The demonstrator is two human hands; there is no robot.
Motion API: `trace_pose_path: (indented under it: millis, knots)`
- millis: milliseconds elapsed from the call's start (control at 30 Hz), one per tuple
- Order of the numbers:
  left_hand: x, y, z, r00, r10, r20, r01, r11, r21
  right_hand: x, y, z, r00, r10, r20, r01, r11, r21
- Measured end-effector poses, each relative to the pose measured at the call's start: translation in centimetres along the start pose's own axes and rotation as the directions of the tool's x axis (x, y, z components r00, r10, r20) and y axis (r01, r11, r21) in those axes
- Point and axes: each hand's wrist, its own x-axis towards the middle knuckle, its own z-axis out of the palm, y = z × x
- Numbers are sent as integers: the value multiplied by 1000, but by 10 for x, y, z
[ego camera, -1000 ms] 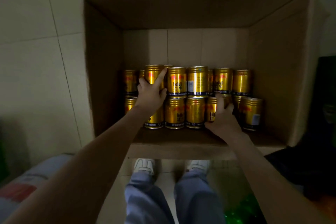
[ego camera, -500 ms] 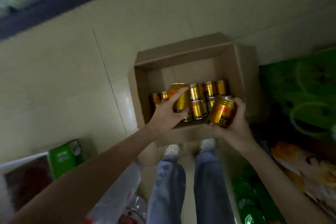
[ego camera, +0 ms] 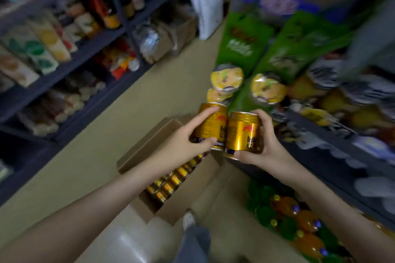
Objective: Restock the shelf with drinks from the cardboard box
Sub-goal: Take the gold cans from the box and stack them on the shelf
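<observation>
My left hand (ego camera: 188,141) grips a gold drink can (ego camera: 211,125), fingers curled round its side and thumb under its base. My right hand (ego camera: 265,147) grips a second gold can (ego camera: 242,132) that touches the first. Both cans are held up in front of me, above the open cardboard box (ego camera: 192,194) on the floor. Several more gold cans (ego camera: 171,181) lie in rows inside the box. The dark shelf (ego camera: 320,136) on the right is close to my right hand and is blurred.
Dark shelving (ego camera: 70,64) with bottles and packets runs along the left of the aisle. Green cartons (ego camera: 248,42) and round yellow tubs (ego camera: 226,79) stand ahead on the right. Orange bottles (ego camera: 299,222) in green wrap lie low right. The beige floor (ego camera: 96,156) separates the shelves.
Both hands have lifted a can each out of the box and raised them. The view has swung up from the box to the aisle and shelves.
</observation>
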Motion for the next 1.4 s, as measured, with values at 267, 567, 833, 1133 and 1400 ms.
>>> trace_pose_path:
  millis: [267, 567, 833, 1133, 1400]
  knots:
    - [-9, 97, 194, 931, 254, 262, -267, 964, 15, -207, -13, -120, 936, -138, -324, 126, 990, -60]
    - [-40, 188, 453, 807, 397, 437, -394, 913, -103, -449, -7, -260, 775, -248, -582, 140, 965, -224]
    - [-28, 296, 544, 682, 572, 456, -592, 798, -115, -538, -50, -340, 598, -408, -690, 261, 913, -313]
    - [11, 385, 566, 528, 788, 316, -795, 590, -141, -541, -122, -447, 338, -597, -728, 378, 794, -476]
    - [46, 422, 586, 394, 866, 309, -884, 449, -130, -545, -143, -550, 199, -637, -745, 272, 766, -582]
